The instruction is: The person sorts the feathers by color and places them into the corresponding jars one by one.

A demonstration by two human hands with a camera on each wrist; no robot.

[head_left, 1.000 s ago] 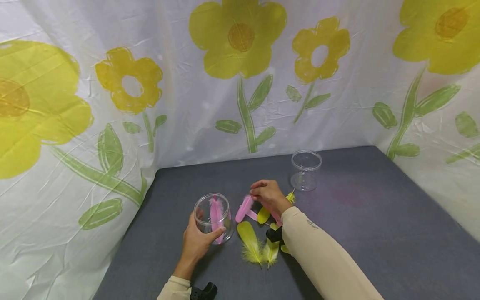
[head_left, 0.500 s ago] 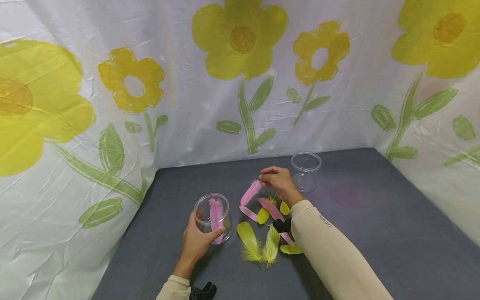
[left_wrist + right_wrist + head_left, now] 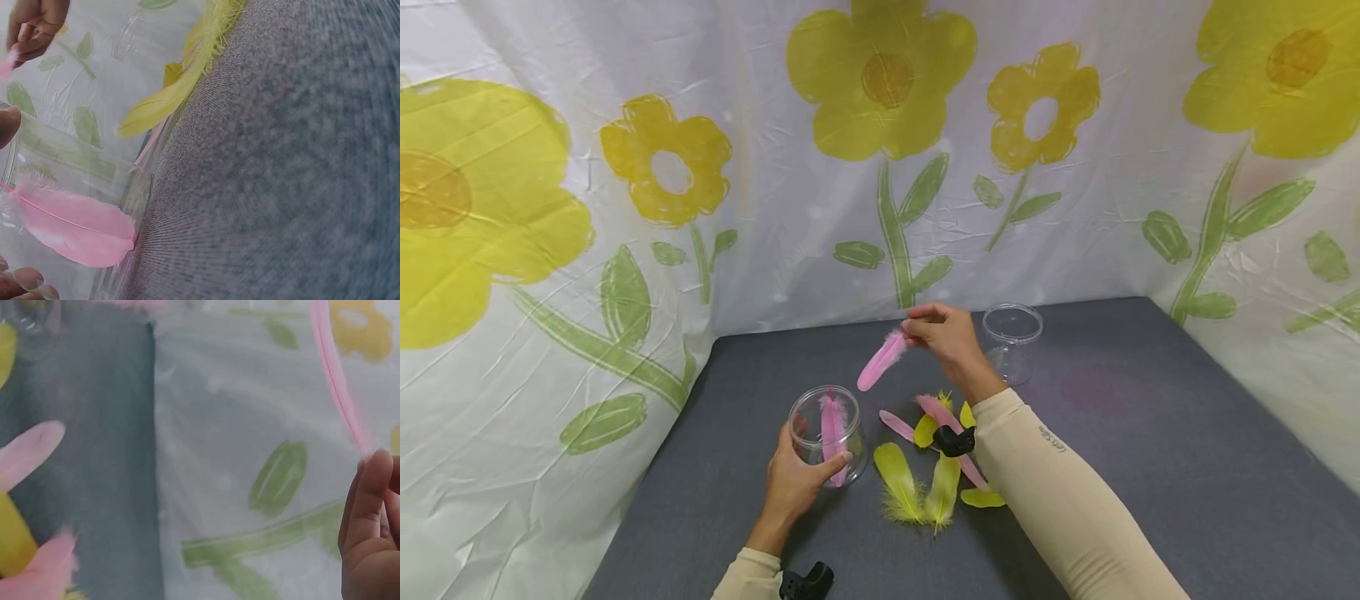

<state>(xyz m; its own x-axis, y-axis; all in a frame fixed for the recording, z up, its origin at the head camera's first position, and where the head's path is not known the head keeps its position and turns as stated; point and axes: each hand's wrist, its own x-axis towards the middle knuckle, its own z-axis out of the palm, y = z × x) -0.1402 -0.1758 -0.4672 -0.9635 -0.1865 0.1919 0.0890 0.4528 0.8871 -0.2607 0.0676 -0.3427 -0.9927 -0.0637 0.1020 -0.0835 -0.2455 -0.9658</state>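
Observation:
A clear plastic jar stands on the left of the dark table, gripped round its side by my left hand. Inside it a pink feather leans upright against the wall. My right hand pinches another pink feather by its fluffy quill end, above the table and up to the right of the jar; its rounded tip points down and left. Below that hand lies a loose pile with several yellow feathers and pink feathers, partly covered by the right wrist's black camera.
A second clear jar stands at the back right, just behind the right wrist. Behind the dark grey table hangs a white curtain printed with yellow flowers, which also runs along the left and right sides.
My right hand has lifted the pink feather from the pile, first rightward and up, then back left toward the jar's side. The left hand and its jar have stayed put.

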